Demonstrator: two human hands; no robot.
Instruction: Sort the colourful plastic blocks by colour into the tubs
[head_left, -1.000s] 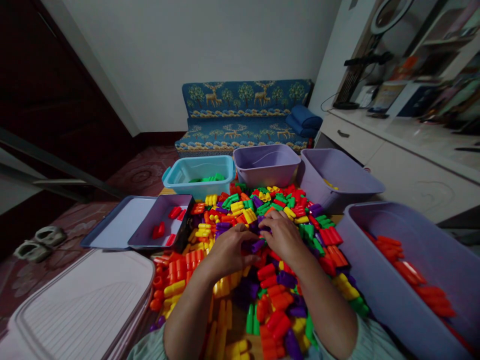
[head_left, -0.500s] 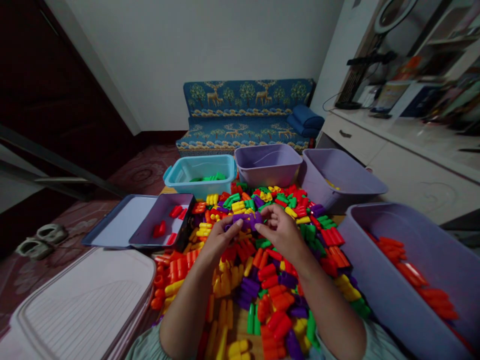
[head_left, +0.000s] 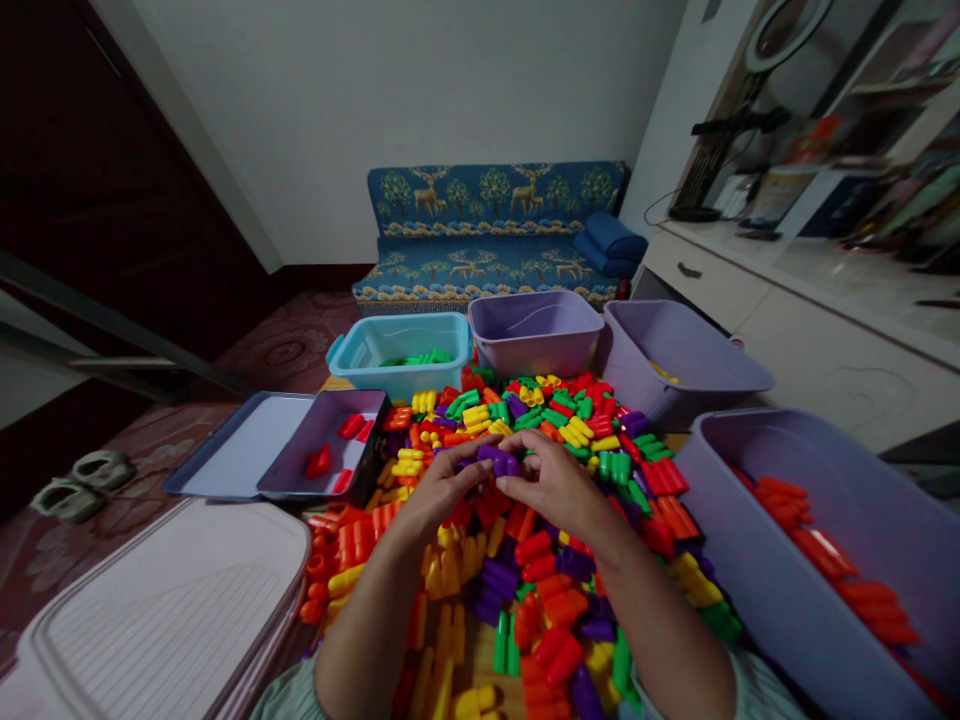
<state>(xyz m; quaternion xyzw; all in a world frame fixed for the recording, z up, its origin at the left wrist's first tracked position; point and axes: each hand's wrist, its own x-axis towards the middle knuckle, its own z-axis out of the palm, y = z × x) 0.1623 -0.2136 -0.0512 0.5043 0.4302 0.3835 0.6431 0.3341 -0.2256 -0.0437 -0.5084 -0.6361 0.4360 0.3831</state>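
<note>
Purple plastic pieces (head_left: 504, 463) are held between my two hands, over the middle of a big heap of coloured pieces (head_left: 536, 590). My left hand (head_left: 444, 487) has its fingers round the left end of the purple pieces. On the right end, my right hand (head_left: 551, 480) pinches with thumb and fingers. Some of the purple surface is hidden by the fingers. Red, orange, yellow, green and purple pieces lie below and around both hands.
Behind the heap stand a light-blue bin (head_left: 405, 378) with green pieces and a purple bin (head_left: 536, 350). Two more purple bins (head_left: 682, 385) (head_left: 810, 560) stand right, holding yellow and orange pieces. An open case (head_left: 281, 445) and a pale lid (head_left: 165, 600) lie left.
My hands have come closer together around the purple pieces. The fingers of my right hand have lowered and cover more of them, and the pieces sit slightly lower.
</note>
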